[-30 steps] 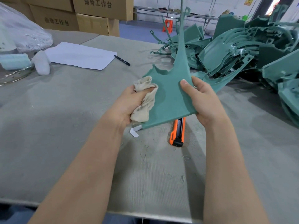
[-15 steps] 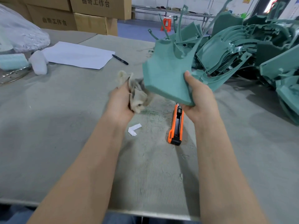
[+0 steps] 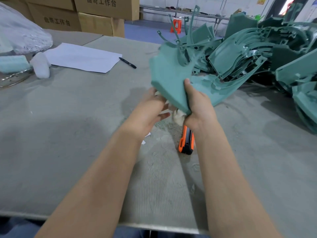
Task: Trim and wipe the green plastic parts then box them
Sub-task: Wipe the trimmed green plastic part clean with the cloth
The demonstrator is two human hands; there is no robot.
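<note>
The plastic part (image 3: 169,78) stands just beyond the left hand (image 3: 151,110) and right hand (image 3: 199,107), with the cloth (image 3: 178,117) between them. The knife (image 3: 186,140) lies on the table (image 3: 68,134) just nearer than the right hand. The pile of parts (image 3: 257,48) lies beyond on the right, and the paper (image 3: 82,57) and pen (image 3: 127,62) beyond on the left.

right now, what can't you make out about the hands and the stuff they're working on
head view:
crumpled pale cloth: mostly hidden under the flat green plastic part
left hand: fingers motion-blurred, grip on the cloth unclear
orange and black utility knife: front end hidden behind the right hand
pile of green plastic parts: cut off by the right edge
</note>
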